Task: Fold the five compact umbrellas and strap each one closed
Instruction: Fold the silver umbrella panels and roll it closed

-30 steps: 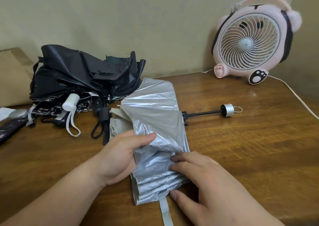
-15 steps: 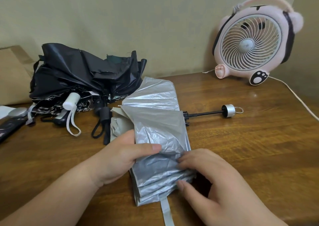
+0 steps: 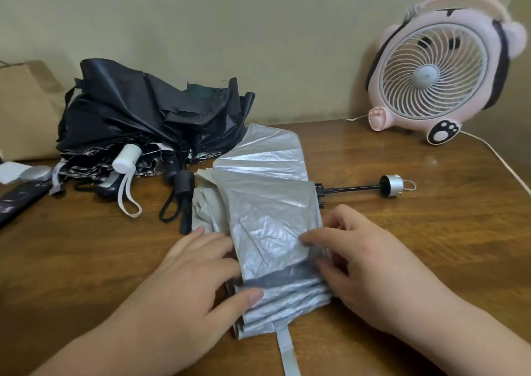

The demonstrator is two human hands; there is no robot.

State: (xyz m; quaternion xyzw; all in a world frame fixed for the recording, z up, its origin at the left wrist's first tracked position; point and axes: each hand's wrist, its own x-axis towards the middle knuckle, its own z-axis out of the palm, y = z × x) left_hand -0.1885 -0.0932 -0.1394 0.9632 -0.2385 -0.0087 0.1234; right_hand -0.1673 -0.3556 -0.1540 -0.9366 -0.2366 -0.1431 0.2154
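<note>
Wooden table (image 3: 431,246) set against a plain beige wall (image 3: 258,31): near its front edge, between both hands, lies the silver umbrella (image 3: 267,203), its canopy collapsed and gathered into flat pleats, with one broad panel fanned out toward the wall. The left hand (image 3: 195,283) lies flat along the left side of the bundle, fingers nearly straight against the fabric edge and the thumb pressing down on the lower pleats; nothing is clasped in it. The right hand (image 3: 365,266), a little blurred, pinches the right edge of the top fold, forefinger above and thumb at the rim. A pale closing strap (image 3: 288,352) hangs loose from the near end of the canopy toward the camera. From the right side a thin black shaft (image 3: 350,188) sticks out, ending in a round silver handle (image 3: 391,185) with a small loop. Just behind and to the left, touching the silver fabric, sits a heap of dark umbrellas (image 3: 138,117), unfolded, with a white handle (image 3: 126,157) and a black handle (image 3: 184,184) pointing forward. A brown paper bag (image 3: 26,108) stands at the far left, and a pink desk fan (image 3: 436,74) stands at the far right, its white cord (image 3: 502,160) trailing off the table
</note>
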